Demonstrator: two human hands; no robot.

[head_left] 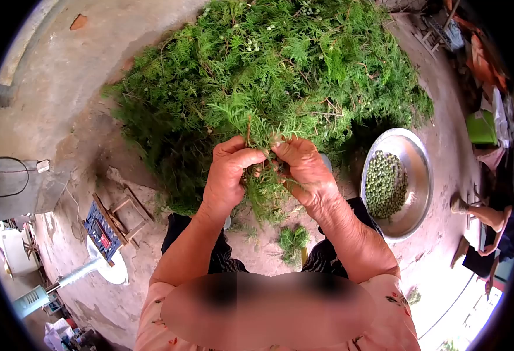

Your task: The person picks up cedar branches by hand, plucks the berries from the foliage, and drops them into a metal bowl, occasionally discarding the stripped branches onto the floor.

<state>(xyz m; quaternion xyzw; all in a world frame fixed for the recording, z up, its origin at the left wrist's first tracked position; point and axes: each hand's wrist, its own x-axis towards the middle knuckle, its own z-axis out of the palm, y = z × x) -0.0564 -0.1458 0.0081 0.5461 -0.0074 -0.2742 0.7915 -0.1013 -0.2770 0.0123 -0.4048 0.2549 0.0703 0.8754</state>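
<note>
Both hands meet at the centre, in front of a large heap of green conifer branches [280,64]. My left hand [231,169] is closed, thumb and fingers pressed round a leafy green sprig [239,120]. Close beside it, my right hand [305,167] pinches at the same sprig, its thumb and forefinger near the stem. Part of the sprig hangs below the hands. What lies between the right fingertips is too small to tell. To the right of the hands, a metal basin [425,181] on the floor holds small round green cones [385,184].
A small wooden stool [102,225] stands at left, beside a white fan's round base and pole [81,272]. Another person's bare legs [485,216] show at far right. Bags and a green item [481,127] are at upper right. A small sprig [294,240] lies between the knees.
</note>
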